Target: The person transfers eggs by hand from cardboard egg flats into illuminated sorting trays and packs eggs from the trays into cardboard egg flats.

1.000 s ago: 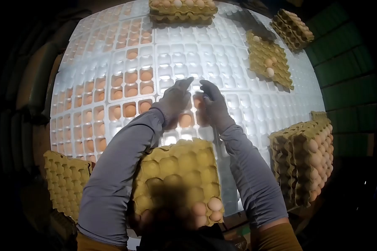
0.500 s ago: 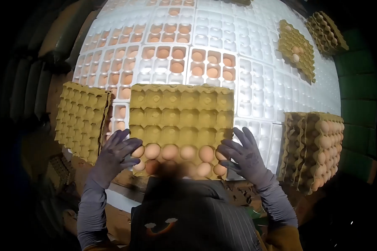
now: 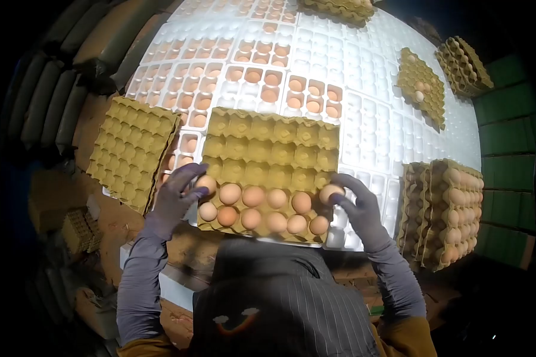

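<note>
A pulp egg tray (image 3: 268, 146) lies in front of me, with brown eggs (image 3: 251, 218) in its two nearest rows and bare cups in the rows behind. My left hand (image 3: 177, 195), in a grey glove, has its thumb and fingers closed around an egg (image 3: 205, 184) at the tray's left edge. At the right edge, my gloved right hand (image 3: 363, 208) pinches another egg (image 3: 332, 194) between thumb and fingers. The right-hand egg sits slightly outside its row.
White foam egg trays (image 3: 363, 113) cover the table, several holding eggs. An overturned pulp tray stack (image 3: 131, 152) lies left. Pulp trays with eggs stand on edge (image 3: 443, 211) at right. Farther back are a pulp tray (image 3: 423, 83) with a few eggs and more stacked trays (image 3: 464, 65).
Both hands have gone from spread fingers beside the tray to gripping the end eggs of the second row. The right egg has shifted outward. My view has turned slightly.
</note>
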A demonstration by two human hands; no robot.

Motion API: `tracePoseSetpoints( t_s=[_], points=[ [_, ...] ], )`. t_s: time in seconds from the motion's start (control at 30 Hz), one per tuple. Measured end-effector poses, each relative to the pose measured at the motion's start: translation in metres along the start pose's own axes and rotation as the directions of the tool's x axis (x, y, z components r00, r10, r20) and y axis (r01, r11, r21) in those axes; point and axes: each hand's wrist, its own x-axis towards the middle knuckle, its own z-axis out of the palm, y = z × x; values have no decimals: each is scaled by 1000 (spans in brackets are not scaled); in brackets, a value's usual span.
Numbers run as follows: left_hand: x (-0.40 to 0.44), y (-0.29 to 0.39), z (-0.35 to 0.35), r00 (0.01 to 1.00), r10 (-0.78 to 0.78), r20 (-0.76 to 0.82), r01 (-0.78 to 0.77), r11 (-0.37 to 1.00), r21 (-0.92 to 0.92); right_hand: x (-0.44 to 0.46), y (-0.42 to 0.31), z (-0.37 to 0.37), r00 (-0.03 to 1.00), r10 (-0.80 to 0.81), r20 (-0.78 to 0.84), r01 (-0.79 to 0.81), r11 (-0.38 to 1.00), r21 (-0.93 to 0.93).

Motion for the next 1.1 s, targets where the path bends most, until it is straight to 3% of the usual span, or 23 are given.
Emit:
tracePoseSetpoints(
  t_s=[0.03, 0.07, 0.13, 0.17, 0.2, 0.23, 0.27, 0.3, 0.37, 0.5, 0.6, 0.63, 0.67, 0.7, 0.73, 0.77, 0.8, 0.87, 0.93, 1.0, 1.03, 1.07, 1.1],
  points=[
    [0, 7, -3, 954, -298, -33, 245, 838, -488, 3, -8, -5, 973, 230, -8, -209, 901, 379],
    [2, 8, -8, 937, -349, -11, 223, 623, -750, 8, -20, -12, 954, 285, 94, -278, 720, 636],
    [7, 14, -12, 920, -391, 30, 112, 191, -975, 19, -29, -5, 972, 105, 210, -128, 987, 98],
    [8, 9, -10, 923, -352, 154, 275, 326, -905, 22, -54, 5, 941, 145, 305, -63, 963, -260],
    [12, -1, -4, 903, -329, 277, 410, 459, -788, 19, -36, 21, 943, -34, 330, 232, 780, -581],
    [18, 7, -6, 858, -326, 396, 513, 580, -633, 22, -29, 33, 916, -40, 400, 338, 617, -711],
    [19, 21, 7, 973, 55, 223, -50, 998, -27, 22, -26, 35, 904, -41, 426, 359, 613, -704],
    [18, 52, 9, 935, -86, 344, -11, 963, 271, 24, -26, 36, 891, -41, 452, 381, 608, -696],
    [12, 27, 34, 940, 150, 307, -283, 847, 451, 26, -26, 34, 889, -2, 459, 364, 611, -703],
    [20, 28, 29, 938, 122, 325, -273, 837, 474, 32, -24, 38, 867, -44, 497, 442, 529, -724],
    [18, 23, 30, 918, 165, 360, -335, 807, 486, 40, -43, 19, 889, 208, 408, 98, 784, -613],
    [20, 26, 26, 932, 121, 340, -259, 882, 394, 41, -41, 13, 864, 225, 450, -116, 960, -256],
    [21, 31, 21, 943, 74, 326, -176, 939, 294, 41, -38, 6, 841, 219, 495, -327, 934, 142],
    [24, 33, 17, 947, 27, 320, -92, 977, 190, 43, -42, 2, 825, 195, 531, -492, 711, 503],
    [29, 24, 15, 966, 63, 249, -55, 998, -37, 42, -53, 9, 875, 156, 458, -423, 707, 566],
    [33, 23, 9, 891, -245, 382, 381, 862, -336, 46, -53, 19, 907, 52, 419, -188, 938, 290],
    [36, 22, 6, 874, -231, 429, 418, 807, -417, 51, -54, 29, 926, -53, 374, 75, 996, -46],
    [39, 28, 1, 819, -247, 517, 537, 646, -542, 47, -67, 59, 908, -30, 417, 300, 741, -601],
    [43, 46, -3, 741, -287, 607, 666, 431, -610, 45, -52, 77, 914, -91, 396, 358, 643, -677],
    [48, 47, 0, 831, -236, 504, 545, 529, -650, 47, -49, 75, 922, -104, 374, 348, 649, -677],
    [49, 45, 1, 869, -203, 452, 480, 569, -667, 46, -50, 67, 950, -28, 312, 191, 841, -505],
    [49, 40, 10, 929, 18, 370, 164, 874, -456, 46, -51, 57, 962, 63, 267, 18, 956, -292],
    [51, 38, 17, 934, 239, 266, -205, 967, -152, 46, -50, 48, 957, 163, 240, -154, 986, -57]
  ],
)
